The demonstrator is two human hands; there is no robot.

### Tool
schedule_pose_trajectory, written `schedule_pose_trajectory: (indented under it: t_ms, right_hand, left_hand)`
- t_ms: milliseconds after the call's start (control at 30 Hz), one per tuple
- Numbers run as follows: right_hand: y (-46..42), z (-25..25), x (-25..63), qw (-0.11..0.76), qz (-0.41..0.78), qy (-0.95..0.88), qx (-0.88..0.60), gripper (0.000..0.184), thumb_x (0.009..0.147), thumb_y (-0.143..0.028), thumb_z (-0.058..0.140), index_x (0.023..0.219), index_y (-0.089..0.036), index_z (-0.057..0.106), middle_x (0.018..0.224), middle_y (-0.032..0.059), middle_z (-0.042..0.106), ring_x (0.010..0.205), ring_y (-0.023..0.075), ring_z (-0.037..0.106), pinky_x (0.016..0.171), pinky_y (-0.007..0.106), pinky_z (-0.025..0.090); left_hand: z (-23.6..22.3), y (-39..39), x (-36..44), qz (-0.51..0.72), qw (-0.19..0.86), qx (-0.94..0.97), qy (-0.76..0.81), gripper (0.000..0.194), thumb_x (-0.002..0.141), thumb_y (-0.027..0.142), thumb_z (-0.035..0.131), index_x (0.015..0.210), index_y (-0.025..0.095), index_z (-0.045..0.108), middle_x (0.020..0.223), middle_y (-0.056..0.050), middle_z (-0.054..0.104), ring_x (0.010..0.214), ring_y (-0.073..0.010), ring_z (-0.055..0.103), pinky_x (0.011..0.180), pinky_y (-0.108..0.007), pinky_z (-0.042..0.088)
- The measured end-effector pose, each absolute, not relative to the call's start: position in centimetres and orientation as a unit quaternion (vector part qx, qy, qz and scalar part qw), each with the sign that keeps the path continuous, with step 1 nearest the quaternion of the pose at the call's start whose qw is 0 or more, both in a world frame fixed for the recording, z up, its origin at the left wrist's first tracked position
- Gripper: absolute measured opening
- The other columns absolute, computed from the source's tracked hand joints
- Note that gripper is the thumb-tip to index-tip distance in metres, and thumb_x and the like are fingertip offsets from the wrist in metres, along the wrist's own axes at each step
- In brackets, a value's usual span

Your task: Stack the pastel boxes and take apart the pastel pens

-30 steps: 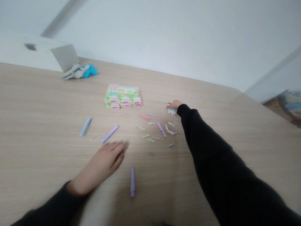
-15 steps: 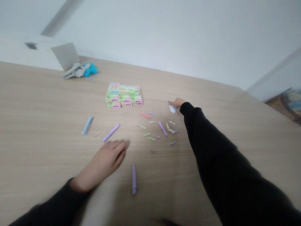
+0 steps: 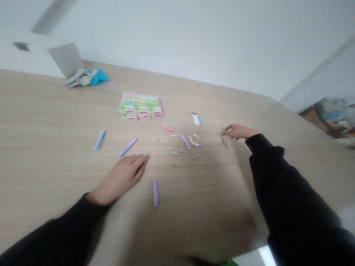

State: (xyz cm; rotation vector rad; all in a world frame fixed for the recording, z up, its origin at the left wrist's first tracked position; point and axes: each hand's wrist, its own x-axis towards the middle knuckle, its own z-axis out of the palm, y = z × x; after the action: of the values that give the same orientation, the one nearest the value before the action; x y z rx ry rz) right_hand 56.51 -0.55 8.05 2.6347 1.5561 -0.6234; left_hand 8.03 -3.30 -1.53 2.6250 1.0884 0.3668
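My left hand (image 3: 123,177) lies palm down on the table, its fingers slightly bent and holding nothing visible. Just beyond its fingers is a purple pen barrel (image 3: 128,147); another purple barrel (image 3: 155,193) lies nearer me. Out to the right, my right hand (image 3: 235,132) is pinched above the table. A small, thin, blurred thing (image 3: 225,142) shows below its fingertips; its kind is unclear. To its left lie white slim sticks with dark ends (image 3: 195,119) beside a short blue piece (image 3: 201,119). Small coloured parts surround a purple piece (image 3: 185,142) mid-table.
Green and pink boxes marked 5 (image 3: 141,107) are stacked towards the back. A blue pen barrel (image 3: 99,140) lies at left. Grey and blue crumpled cloth (image 3: 87,77) sits by a white box (image 3: 66,59). A red piece (image 3: 166,128) lies before the stack.
My right hand has moved right and nearer me, away from the white sticks, which now lie uncovered. My left hand has stayed by the purple barrel. The view has shifted slightly.
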Motion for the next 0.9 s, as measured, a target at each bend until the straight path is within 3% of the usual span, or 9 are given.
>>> schedule_pose_trajectory:
  t_ms: [100, 167, 367, 467, 600, 767, 900]
  right_hand:
    - [-4.9, 6.2, 57.1, -0.01, -0.186, 0.461, 0.868, 0.068, 0.081, -0.053, 0.07, 0.128, -0.006, 0.058, 0.102, 0.0212, 0.072, 0.08, 0.0267, 0.069, 0.058, 0.032, 0.053]
    - [-7.8, 4.8, 57.3, -0.021, -0.194, 0.451, 0.871, 0.072, 0.079, -0.053, 0.072, 0.13, -0.004, 0.056, 0.098, 0.0206, 0.073, 0.075, 0.0262, 0.069, 0.059, 0.033, 0.053]
    - [-12.8, 0.9, 56.2, -0.084, -0.137, 0.506, 0.848, 0.016, 0.085, -0.021, 0.059, 0.089, -0.011, 0.07, 0.084, 0.0128, 0.073, 0.075, 0.0205, 0.066, 0.071, 0.029, 0.048]
    - [-13.3, -0.1, 55.5, -0.089, -0.094, 0.5, 0.856, 0.02, 0.087, -0.017, 0.051, 0.08, -0.012, 0.07, 0.081, 0.0136, 0.072, 0.077, 0.0214, 0.065, 0.074, 0.03, 0.046]
    - [-14.0, -0.5, 55.0, -0.099, -0.049, 0.484, 0.868, 0.019, 0.085, -0.023, 0.056, 0.079, -0.011, 0.069, 0.083, 0.0174, 0.07, 0.078, 0.0241, 0.063, 0.072, 0.033, 0.044]
    - [-14.9, -0.4, 54.7, -0.101, -0.055, 0.481, 0.869, 0.027, 0.082, -0.018, 0.055, 0.055, -0.019, 0.056, 0.063, 0.0119, 0.063, 0.065, 0.0217, 0.058, 0.067, 0.032, 0.041]
    - [-14.5, -0.3, 53.6, -0.132, -0.039, 0.492, 0.859, 0.021, 0.081, -0.018, 0.051, 0.061, -0.02, 0.056, 0.072, 0.0133, 0.066, 0.075, 0.024, 0.061, 0.073, 0.033, 0.043]
  left_hand:
    - [-1.4, -3.2, 8.1, 0.127, 0.145, 0.908, 0.372, 0.029, 0.098, 0.032, 0.035, 0.093, 0.017, 0.059, 0.103, -0.014, 0.069, 0.095, -0.0276, 0.065, 0.087, -0.042, 0.049]
    - [-1.2, -3.1, 8.1, 0.126, 0.149, 0.908, 0.37, 0.029, 0.098, 0.032, 0.034, 0.091, 0.017, 0.058, 0.102, -0.014, 0.068, 0.094, -0.0278, 0.065, 0.086, -0.042, 0.049]
    - [-1.2, -2.9, 8.2, 0.122, 0.142, 0.911, 0.367, 0.028, 0.097, 0.032, 0.033, 0.091, 0.017, 0.056, 0.097, -0.013, 0.067, 0.089, -0.0275, 0.064, 0.081, -0.04, 0.048]
    - [-1.3, -2.9, 8.3, 0.124, 0.137, 0.912, 0.367, 0.027, 0.097, 0.031, 0.033, 0.091, 0.018, 0.055, 0.096, -0.012, 0.066, 0.089, -0.0268, 0.064, 0.082, -0.039, 0.047]
    - [-1.2, -2.9, 8.3, 0.126, 0.138, 0.912, 0.366, 0.024, 0.097, 0.03, 0.034, 0.091, 0.019, 0.054, 0.095, -0.011, 0.066, 0.089, -0.0256, 0.064, 0.081, -0.038, 0.047]
    - [-1.1, -2.9, 8.3, 0.126, 0.134, 0.913, 0.365, 0.024, 0.096, 0.029, 0.034, 0.091, 0.019, 0.055, 0.094, -0.01, 0.067, 0.087, -0.0251, 0.064, 0.08, -0.038, 0.047]
    - [-1.1, -3.0, 8.4, 0.138, 0.131, 0.912, 0.364, 0.025, 0.096, 0.028, 0.035, 0.09, 0.018, 0.057, 0.091, -0.01, 0.068, 0.084, -0.0242, 0.063, 0.079, -0.037, 0.047]
